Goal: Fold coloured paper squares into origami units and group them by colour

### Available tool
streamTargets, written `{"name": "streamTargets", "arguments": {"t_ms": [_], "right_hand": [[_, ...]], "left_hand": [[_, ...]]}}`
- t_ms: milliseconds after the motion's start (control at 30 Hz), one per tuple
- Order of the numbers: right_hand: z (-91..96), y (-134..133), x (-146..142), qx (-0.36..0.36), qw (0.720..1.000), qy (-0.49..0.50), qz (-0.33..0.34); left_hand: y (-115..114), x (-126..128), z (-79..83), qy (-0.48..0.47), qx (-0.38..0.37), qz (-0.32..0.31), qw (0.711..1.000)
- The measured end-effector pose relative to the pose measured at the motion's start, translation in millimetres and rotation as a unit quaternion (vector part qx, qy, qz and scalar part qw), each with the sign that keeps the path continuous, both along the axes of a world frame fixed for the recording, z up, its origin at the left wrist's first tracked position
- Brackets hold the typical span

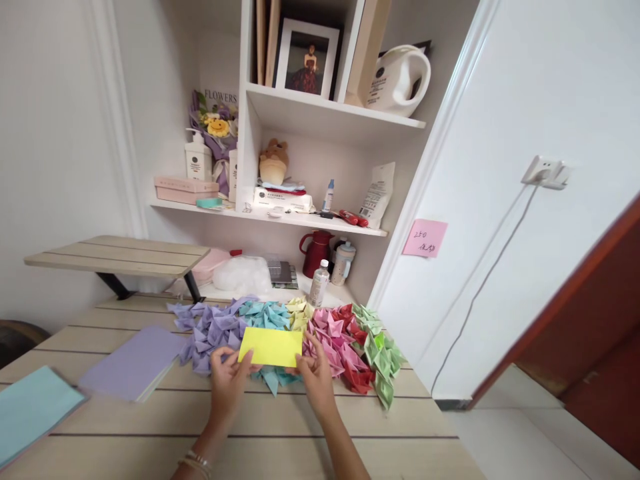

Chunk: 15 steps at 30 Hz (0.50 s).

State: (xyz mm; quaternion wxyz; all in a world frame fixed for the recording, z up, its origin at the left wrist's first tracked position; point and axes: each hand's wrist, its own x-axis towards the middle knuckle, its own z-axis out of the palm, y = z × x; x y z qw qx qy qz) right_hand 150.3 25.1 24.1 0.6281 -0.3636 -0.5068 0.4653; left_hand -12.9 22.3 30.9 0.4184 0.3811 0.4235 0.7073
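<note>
Between my hands, raised above the table, is a bright yellow rectangle of paper [271, 347], apparently folded. My left hand [227, 373] pinches its left end between thumb and fingers. At the right end, my right hand [315, 373] grips it the same way. Behind the paper lies a spread of folded origami pieces in colour groups: purple [215, 333], light blue [265, 313], pale yellow [299, 313], pink [327, 327], red [359, 381] and green [383, 357]. The yellow paper hides part of the blue ones.
A stack of purple paper [133, 360] and a stack of light blue paper [35, 410] lie on the left of the slatted table [280, 453]. A small raised stand [120, 255] is behind them. A plastic bottle [319, 283] stands behind the origami, before the shelves [320, 110].
</note>
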Motion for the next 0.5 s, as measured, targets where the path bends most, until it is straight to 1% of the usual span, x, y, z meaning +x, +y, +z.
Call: {"name": "streamTargets", "arguments": {"t_ms": [33, 100, 167, 233, 300, 400, 433, 500], "right_hand": [[-1.8, 0, -2, 0.008, 1.0, -0.003, -0.018], [-5.1, -1, -5, 0.026, 0.999, -0.019, -0.04], [-6.5, -3, -6, 0.054, 0.996, -0.068, -0.033], [-5.1, -6, -6, 0.095, 0.985, -0.143, -0.023], [-1.5, -9, -4, 0.135, 0.968, -0.212, -0.031], [3.7, -13, -2, 0.176, 0.944, -0.276, -0.043], [4.6, -13, -1, 0.188, 0.937, -0.292, -0.036], [5.0, -14, -1, 0.207, 0.927, -0.311, -0.01]], "left_hand": [[-1, 1, 0.9, 0.0, 0.005, -0.006, 1.0], [-4, 4, 2.6, 0.013, -0.005, -0.045, 0.999], [-6, 7, 4.2, 0.026, -0.025, -0.1, 0.994], [-9, 9, 5.9, 0.021, -0.039, -0.134, 0.99], [-10, 10, 7.9, -0.004, -0.032, -0.136, 0.99], [-10, 9, 10.5, -0.057, 0.001, -0.12, 0.991], [-9, 8, 10.8, -0.063, 0.003, -0.118, 0.991], [-8, 7, 10.1, -0.047, -0.015, -0.121, 0.991]]}}
